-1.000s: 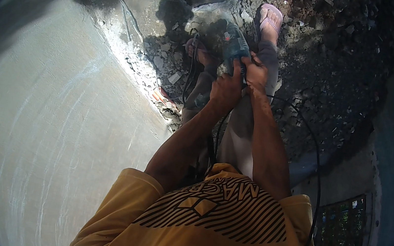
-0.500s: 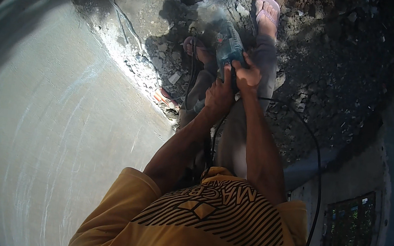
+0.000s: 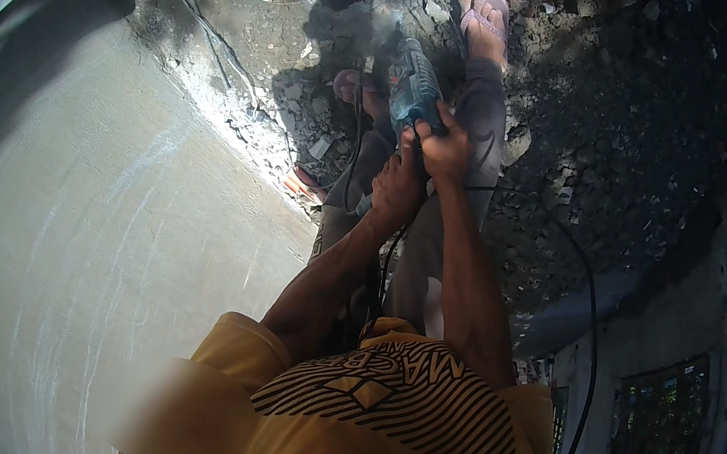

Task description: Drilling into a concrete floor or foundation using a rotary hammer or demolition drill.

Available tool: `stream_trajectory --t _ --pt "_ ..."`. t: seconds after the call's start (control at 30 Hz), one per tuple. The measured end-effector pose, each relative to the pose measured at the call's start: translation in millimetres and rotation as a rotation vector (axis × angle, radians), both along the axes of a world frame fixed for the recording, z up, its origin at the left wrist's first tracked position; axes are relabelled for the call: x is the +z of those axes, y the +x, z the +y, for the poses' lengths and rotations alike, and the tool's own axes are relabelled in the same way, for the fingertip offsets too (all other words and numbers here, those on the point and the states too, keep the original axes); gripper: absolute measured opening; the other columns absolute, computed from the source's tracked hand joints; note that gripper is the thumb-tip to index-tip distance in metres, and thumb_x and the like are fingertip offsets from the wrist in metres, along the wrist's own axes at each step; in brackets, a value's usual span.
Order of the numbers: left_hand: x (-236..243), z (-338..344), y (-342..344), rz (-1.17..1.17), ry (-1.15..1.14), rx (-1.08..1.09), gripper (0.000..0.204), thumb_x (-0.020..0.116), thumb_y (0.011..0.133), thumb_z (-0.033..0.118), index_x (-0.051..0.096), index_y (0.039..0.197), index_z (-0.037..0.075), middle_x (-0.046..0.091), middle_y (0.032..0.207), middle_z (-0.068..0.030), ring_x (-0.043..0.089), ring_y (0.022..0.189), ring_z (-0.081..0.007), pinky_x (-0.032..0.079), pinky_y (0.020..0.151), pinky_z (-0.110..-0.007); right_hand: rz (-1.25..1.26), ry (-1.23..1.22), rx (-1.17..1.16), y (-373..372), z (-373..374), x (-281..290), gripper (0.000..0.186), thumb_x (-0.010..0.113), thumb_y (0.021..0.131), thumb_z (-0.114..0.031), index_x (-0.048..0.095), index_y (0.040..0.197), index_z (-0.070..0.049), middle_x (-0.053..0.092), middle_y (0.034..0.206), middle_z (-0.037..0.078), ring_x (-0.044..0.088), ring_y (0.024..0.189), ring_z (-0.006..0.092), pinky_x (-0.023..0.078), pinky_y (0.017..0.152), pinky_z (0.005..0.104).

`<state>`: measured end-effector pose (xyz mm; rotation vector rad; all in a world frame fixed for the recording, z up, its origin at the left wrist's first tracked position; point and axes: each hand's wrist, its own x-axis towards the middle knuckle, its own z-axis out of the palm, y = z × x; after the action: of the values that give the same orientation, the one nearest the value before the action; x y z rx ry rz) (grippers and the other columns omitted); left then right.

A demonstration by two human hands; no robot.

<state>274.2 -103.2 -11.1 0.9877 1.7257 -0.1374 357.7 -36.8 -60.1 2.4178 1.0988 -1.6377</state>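
Both my hands grip the rear of a teal hammer drill that points away from me at the rubble. My left hand is closed around the lower part of its handle. Just above and to the right, my right hand wraps the handle close to the drill's body. Pale dust blurs the front end of the tool, so its bit cannot be made out. A black power cord loops from near the hands out to the right and back down past my shirt.
My feet in pink flip-flops stand on broken rubble, either side of the drill. A smooth grey wall fills the left. Loose wires and an orange piece lie along its base. A grated window is at lower right.
The drill and both hands sit slightly further left and lower in the picture. My grip looks the same. A blurred yellowish shape now covers part of my left sleeve.
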Motion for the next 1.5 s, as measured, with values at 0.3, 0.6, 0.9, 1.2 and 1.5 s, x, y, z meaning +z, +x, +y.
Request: stream_trajectory --t 0.3,0.6,0.9,1.2,1.5 --pt "-8 -11 14 0.005 0.184 0.079 0.104 0.079 0.078 0.022 0.008 0.152 0.002 0.06 0.104 -0.0282 0.064 0.094 -0.0456 0.051 0.078 -0.054 0.093 0.026 -0.117 6 1 -2 0.062 0.076 0.075 -0.031 0.062 0.131 -0.01 0.067 0.114 0.026 0.067 0.106 0.0369 0.052 0.091 0.0399" --pt "-15 -18 24 0.045 0.121 0.118 0.105 0.082 0.074 0.023 0.014 0.151 -0.001 0.061 0.112 -0.0284 0.064 0.1 -0.0435 0.054 0.081 -0.049 0.062 -0.076 -0.034 10 -1 2 0.064 0.076 0.077 -0.029 0.058 0.135 -0.008 0.066 0.121 0.023 0.067 0.109 0.0294 0.05 0.093 0.0344" --pt "-20 -31 28 -0.016 0.114 0.206 0.105 0.082 0.074 0.02 0.015 0.151 -0.004 0.056 0.123 -0.031 0.063 0.105 -0.0433 0.054 0.085 -0.048 0.043 -0.037 0.031 12 -11 2 0.062 0.074 0.078 -0.03 0.058 0.135 -0.01 0.065 0.123 0.022 0.063 0.115 0.0335 0.049 0.097 0.0372" --pt "-27 -38 26 0.001 0.285 0.175 0.107 0.081 0.075 0.022 0.012 0.151 -0.004 0.057 0.122 -0.0313 0.061 0.107 -0.0455 0.053 0.085 -0.049 0.079 -0.078 0.009 10 -8 4 0.062 0.075 0.078 -0.027 0.058 0.135 -0.009 0.065 0.123 0.021 0.064 0.114 0.0313 0.049 0.096 0.0359" --pt "-20 -32 24 -0.052 0.051 0.227 0.103 0.08 0.078 0.019 0.011 0.152 -0.002 0.047 0.138 -0.0317 0.053 0.125 -0.0436 0.049 0.096 -0.044 0.066 0.001 0.004 10 -17 -4 0.061 0.074 0.078 -0.026 0.059 0.134 -0.009 0.065 0.122 0.022 0.064 0.114 0.0316 0.049 0.096 0.0364"
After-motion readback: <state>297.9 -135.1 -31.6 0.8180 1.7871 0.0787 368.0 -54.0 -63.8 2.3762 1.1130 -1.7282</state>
